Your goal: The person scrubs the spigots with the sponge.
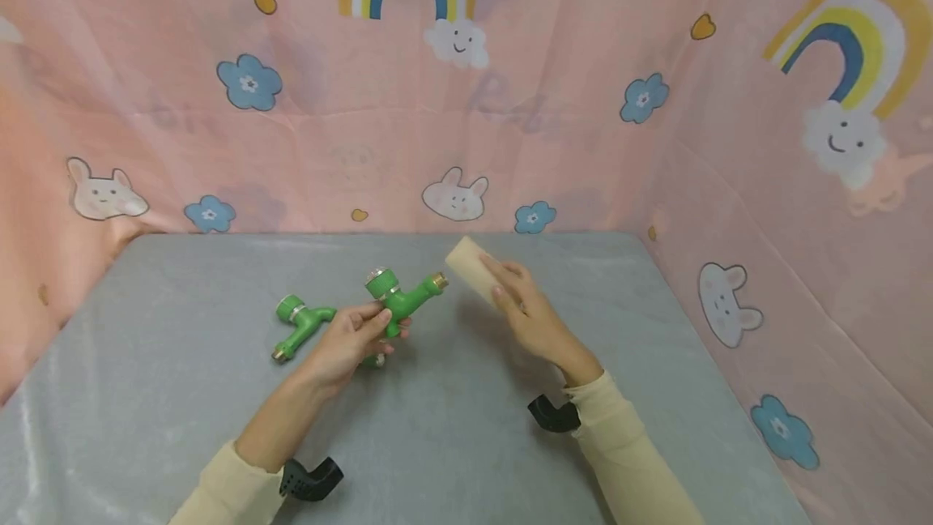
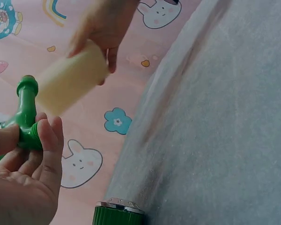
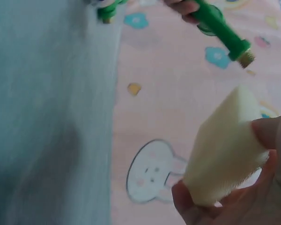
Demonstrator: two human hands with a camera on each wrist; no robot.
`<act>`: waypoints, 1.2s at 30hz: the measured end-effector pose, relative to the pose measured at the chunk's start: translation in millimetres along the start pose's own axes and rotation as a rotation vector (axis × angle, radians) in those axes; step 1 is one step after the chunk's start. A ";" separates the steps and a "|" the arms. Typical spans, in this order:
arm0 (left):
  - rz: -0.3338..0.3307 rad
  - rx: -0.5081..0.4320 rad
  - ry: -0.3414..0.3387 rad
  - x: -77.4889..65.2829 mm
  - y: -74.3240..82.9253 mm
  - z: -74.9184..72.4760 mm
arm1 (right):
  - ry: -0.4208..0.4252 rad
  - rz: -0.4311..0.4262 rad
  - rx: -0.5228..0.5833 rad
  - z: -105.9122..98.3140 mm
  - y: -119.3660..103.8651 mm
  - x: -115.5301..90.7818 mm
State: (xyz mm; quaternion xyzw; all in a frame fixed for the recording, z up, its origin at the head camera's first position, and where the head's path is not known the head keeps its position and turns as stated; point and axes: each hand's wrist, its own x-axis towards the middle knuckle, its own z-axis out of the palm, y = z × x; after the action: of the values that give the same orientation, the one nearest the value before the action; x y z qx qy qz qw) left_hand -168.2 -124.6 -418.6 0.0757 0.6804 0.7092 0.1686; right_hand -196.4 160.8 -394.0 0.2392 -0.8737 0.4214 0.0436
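My left hand (image 1: 357,335) grips a green tap (image 1: 411,298) by its body, above the table. The tap has a round green knob with a silvery cap, and its brass threaded end points right, toward the sponge. In my right hand (image 1: 535,318) is a pale yellow block-shaped sponge (image 1: 470,266), pinched between thumb and fingers. A small gap parts the sponge from the brass end in the right wrist view. A second green tap (image 1: 297,335) lies on the table left of my left hand. Part of another green piece (image 1: 374,360) shows beneath that hand, mostly hidden.
The table (image 1: 452,444) is covered in grey cloth. Pink printed curtain (image 1: 306,136) hangs along its back and sides. A black curved mount (image 1: 312,480) is on the left wrist, and a similar black mount (image 1: 554,414) on the right one.
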 end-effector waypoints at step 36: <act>-0.128 -0.409 -0.103 4.4 -8.9 7.2 | 0.226 -0.289 -0.130 21.5 -4.9 4.1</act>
State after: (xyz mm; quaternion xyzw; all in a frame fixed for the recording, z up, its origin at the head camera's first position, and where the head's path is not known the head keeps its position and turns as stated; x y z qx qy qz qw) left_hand -168.7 -116.2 -427.5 0.0328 0.5164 0.8155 0.2594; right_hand -195.1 140.3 -403.1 0.3100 -0.8452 0.3776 0.2168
